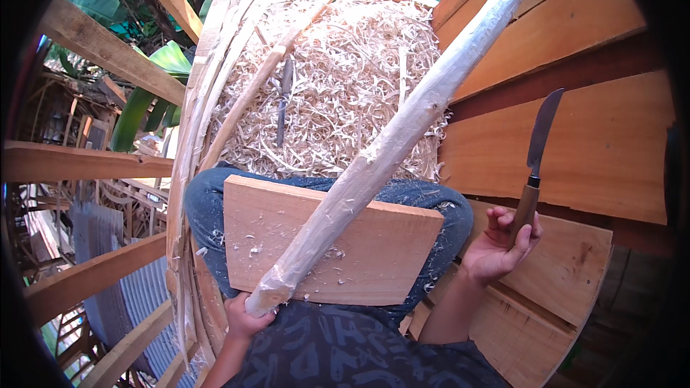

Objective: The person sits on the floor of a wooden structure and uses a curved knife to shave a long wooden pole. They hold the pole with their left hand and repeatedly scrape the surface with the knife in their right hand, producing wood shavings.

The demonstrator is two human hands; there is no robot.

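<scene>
A long pale peeled pole [388, 136] slants from my lap up to the far right. My left hand [244, 318] is wrapped round its near end. Under the pole, a flat wooden board [374, 259] lies across my thighs with small shavings on it. Off to the right, clear of the pole, my right hand [501, 244] grips a knife [533, 172] by its brown wooden handle. The dark, slightly curved blade points up.
Curly wood shavings [359, 65] heap up beyond my knees. On them lie a dark, narrow tool [284, 104] and a thinner stick [248, 97]. Long strips of wood [194, 136] run along the left. A plank wall [560, 136] stands to the right, and slatted railings [86, 162] to the left.
</scene>
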